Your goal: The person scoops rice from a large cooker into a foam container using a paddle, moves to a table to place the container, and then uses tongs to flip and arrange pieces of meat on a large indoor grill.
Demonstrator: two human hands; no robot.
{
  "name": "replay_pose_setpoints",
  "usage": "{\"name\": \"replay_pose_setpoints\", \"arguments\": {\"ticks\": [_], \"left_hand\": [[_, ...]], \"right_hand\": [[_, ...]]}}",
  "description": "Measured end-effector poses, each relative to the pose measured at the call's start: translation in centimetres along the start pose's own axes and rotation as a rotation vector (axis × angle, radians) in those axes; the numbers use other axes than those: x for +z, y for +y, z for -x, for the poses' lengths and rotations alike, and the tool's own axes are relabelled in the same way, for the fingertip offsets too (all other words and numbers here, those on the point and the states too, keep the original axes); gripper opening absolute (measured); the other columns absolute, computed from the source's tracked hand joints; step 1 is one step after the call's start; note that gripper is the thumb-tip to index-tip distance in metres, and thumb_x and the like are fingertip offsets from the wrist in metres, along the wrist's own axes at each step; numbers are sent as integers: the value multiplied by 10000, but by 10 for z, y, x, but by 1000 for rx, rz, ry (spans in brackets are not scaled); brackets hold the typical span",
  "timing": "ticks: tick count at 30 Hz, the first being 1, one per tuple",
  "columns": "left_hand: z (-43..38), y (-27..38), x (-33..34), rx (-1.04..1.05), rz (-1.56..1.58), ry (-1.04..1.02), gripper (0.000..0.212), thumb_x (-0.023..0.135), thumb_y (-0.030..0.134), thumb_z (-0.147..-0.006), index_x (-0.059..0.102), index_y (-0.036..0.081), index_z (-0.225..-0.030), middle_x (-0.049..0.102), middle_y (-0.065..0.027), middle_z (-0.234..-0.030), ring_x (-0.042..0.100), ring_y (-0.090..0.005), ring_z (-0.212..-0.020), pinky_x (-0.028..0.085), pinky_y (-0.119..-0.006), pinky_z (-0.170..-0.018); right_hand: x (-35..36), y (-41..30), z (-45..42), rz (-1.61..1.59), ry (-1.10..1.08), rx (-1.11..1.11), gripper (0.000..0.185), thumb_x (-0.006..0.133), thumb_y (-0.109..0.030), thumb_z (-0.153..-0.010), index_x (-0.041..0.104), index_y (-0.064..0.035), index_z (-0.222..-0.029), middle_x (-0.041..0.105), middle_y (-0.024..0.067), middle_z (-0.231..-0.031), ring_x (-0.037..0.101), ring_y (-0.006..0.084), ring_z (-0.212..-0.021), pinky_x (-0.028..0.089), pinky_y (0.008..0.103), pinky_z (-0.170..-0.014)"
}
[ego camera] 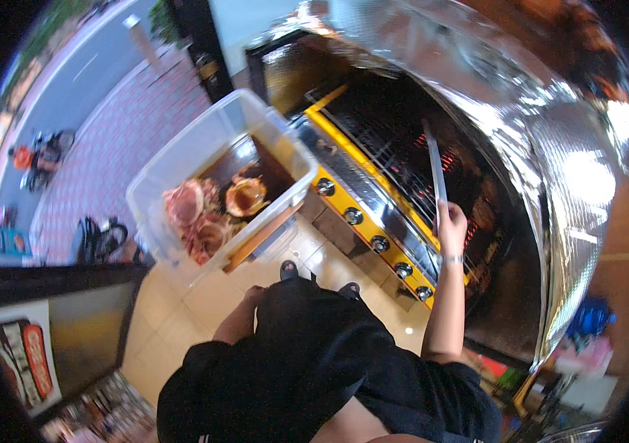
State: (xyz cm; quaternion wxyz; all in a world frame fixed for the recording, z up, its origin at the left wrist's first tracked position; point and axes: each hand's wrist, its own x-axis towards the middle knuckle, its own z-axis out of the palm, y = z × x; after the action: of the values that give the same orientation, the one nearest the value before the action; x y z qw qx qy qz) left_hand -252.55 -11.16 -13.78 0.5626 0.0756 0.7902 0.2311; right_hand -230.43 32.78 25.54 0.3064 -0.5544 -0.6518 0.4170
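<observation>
My right hand (451, 226) grips one end of long metal tongs (436, 160), which reach over a gas grill. Yellow trim and a row of black knobs run along the grill's front (367, 202), and parts of its burners glow red. Low beside my body hangs my left hand (255, 295), near my thigh; its fingers are too small and blurred to read. Ahead and to the left stands a translucent plastic tub (151, 166) of dark brown liquid. Raw meat pieces (184, 202) lie in it, one of them (246, 196) partly covered in brown liquid.
Crinkled foil sheeting (574, 183) wraps around the grill's far side. A wooden board edge (264, 238) is beside the tub. Tiled floor (165, 310) lies underfoot. Left are a brick pavement (120, 127), a parked motorbike (101, 239) and a rider on another motorbike (43, 158).
</observation>
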Motion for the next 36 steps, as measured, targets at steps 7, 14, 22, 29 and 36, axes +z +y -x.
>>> {"name": "replay_pose_setpoints", "arguments": {"ticks": [7,14,22,29,36], "left_hand": [[-25,-39,-3,-63,-118,-10,511,556,492,-749,653,22,-926,632,-180,-962,605,-310,-897,449,-376,-808],[-35,-13,-20,157,-25,10,462,567,464,-762,652,41,-928,640,-140,-945,600,-279,-876,458,-365,-796],[18,-23,-53,164,67,103,441,545,386,-797,559,62,-1097,564,-128,-1108,515,-257,-1039,406,-351,-881],[17,-54,-61,-241,261,29,392,505,247,-838,500,85,-1196,512,-110,-1226,445,-245,-1151,351,-331,-958],[5,-28,-54,234,274,335,483,625,449,-747,617,-21,-857,574,-85,-617,498,-171,-504,413,-314,-485]], "right_hand": [[65,-180,67,658,-492,-941,382,642,-279,-766,541,-12,-1021,591,180,-736,587,327,-679,460,368,-585],[213,-212,55,1288,-770,-1203,158,562,-201,-749,601,-54,-791,619,108,-669,619,278,-622,488,371,-548],[273,-226,68,1386,-739,-1349,96,533,-122,-726,624,-94,-711,639,105,-715,638,228,-653,501,335,-562],[284,-209,96,1458,-820,-1337,110,527,-116,-733,628,-73,-728,643,110,-736,641,227,-691,505,333,-591],[265,-205,62,1200,-752,-1152,217,553,-274,-784,597,-71,-720,621,122,-691,613,292,-658,481,397,-573]]}}
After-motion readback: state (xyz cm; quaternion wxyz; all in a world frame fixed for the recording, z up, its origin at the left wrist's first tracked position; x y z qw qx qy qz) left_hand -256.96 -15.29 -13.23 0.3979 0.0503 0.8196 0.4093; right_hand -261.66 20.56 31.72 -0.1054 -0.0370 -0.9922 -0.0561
